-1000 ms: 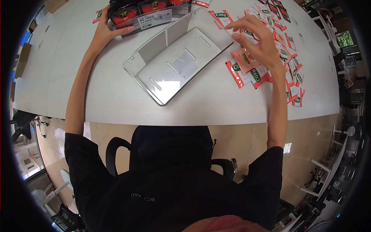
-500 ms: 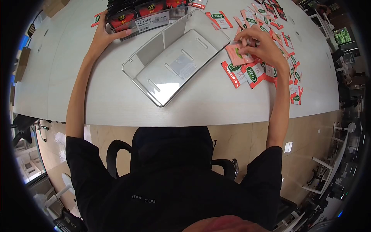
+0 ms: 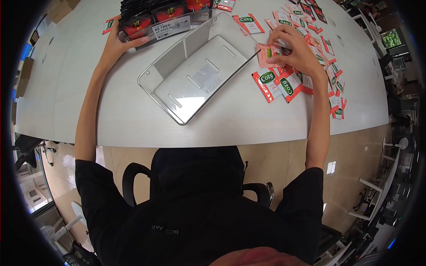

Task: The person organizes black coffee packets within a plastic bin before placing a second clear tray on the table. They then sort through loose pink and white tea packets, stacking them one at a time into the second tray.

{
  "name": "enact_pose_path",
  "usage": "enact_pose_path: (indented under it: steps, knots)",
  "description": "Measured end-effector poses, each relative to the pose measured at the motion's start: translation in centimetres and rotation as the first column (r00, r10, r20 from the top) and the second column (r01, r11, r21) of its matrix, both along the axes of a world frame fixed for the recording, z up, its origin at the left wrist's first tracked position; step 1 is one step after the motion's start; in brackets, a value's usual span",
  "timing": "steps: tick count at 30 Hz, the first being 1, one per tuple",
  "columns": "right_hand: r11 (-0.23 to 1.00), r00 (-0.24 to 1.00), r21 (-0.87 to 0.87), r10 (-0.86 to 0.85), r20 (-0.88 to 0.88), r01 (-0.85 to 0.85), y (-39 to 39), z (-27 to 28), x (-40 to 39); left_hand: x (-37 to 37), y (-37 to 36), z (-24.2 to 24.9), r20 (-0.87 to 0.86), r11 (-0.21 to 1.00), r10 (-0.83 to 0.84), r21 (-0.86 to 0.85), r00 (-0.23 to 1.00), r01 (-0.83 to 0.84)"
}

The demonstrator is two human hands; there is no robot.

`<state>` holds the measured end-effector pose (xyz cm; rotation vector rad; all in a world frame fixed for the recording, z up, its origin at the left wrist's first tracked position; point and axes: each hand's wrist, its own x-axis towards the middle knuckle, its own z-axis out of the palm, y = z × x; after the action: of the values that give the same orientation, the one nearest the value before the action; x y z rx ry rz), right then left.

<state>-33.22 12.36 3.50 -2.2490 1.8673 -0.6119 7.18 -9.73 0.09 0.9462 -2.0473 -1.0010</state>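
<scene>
Tiled floor (image 3: 284, 153) (glossy, beige).

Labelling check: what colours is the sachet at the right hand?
Sachet: pinkish-orange with green. Best in head view.

Both arms reach forward, 1 on each side of the body, forearms bare below dark short sleeves, the left hand (image 3: 116, 46) spread with its thumb pointing inward, the right hand (image 3: 295, 51) bent inward at the wrist, its fingers curled toward the thumb.
</scene>
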Motion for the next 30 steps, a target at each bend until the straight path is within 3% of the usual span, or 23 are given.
enact_pose_path:
  steps: [2, 5, 8, 10, 14, 16, 19, 23, 25, 28, 30]
  knots:
    - [0.996, 0.998, -0.064, 0.057, -0.024, -0.058, -0.1, 0.1, -0.1, 0.0, -0.2, 0.0, -0.009, 1.000, -0.006, 0.006, 1.000, 0.006]
    - [1.000, 1.000, 0.004, 0.021, -0.009, -0.021, -0.1, 0.3, 0.7, 0.0, -0.1, 0.0, -0.027, 1.000, -0.006, 0.018, 1.000, 0.007]
    - [0.996, 0.998, -0.083, -0.029, 0.050, 0.033, 0.0, 0.3, 1.3, 0.0, 0.0, 0.0, -0.035, 1.000, -0.012, 0.022, 0.999, 0.012]
    - [0.995, 0.960, -0.074, 0.078, 0.269, -0.060, 0.0, 1.1, 1.5, 0.0, -0.1, 0.0, -0.028, 1.000, -0.007, 0.020, 1.000, 0.007]
    - [0.969, 0.929, -0.243, 0.122, 0.348, -0.037, -0.3, 1.3, -0.3, 0.1, -0.3, -0.2, -0.002, 1.000, 0.015, 0.009, 1.000, -0.015]
    - [0.905, 0.987, -0.404, -0.080, 0.137, 0.130, -0.2, 1.5, -0.6, 0.0, -0.4, -0.2, -0.005, 1.000, 0.009, 0.004, 1.000, -0.009]
    - [0.942, 0.984, -0.293, -0.179, -0.016, 0.167, 0.0, 1.0, -0.4, 0.1, -0.4, -0.2, 0.002, 1.000, 0.003, -0.011, 1.000, -0.003]
    - [0.958, 0.995, -0.269, -0.104, -0.006, 0.098, -0.3, -0.5, -0.5, 0.3, -0.9, -0.5, 0.027, 1.000, 0.013, -0.026, 1.000, -0.012]
    - [0.931, 0.977, -0.346, -0.169, -0.129, 0.115, -0.4, -0.3, -0.8, 0.2, -0.7, -0.4, 0.029, 1.000, 0.015, -0.014, 0.999, -0.015]
    - [0.928, 0.979, -0.353, -0.171, -0.112, 0.122, -0.4, 0.1, -2.5, 0.3, -0.9, -0.6, 0.030, 1.000, 0.017, -0.008, 0.999, -0.016]
    - [0.948, 0.964, -0.277, -0.208, -0.164, 0.157, 0.7, 1.3, -2.0, 0.3, -1.0, -0.7, 0.027, 1.000, 0.014, -0.015, 1.000, -0.013]
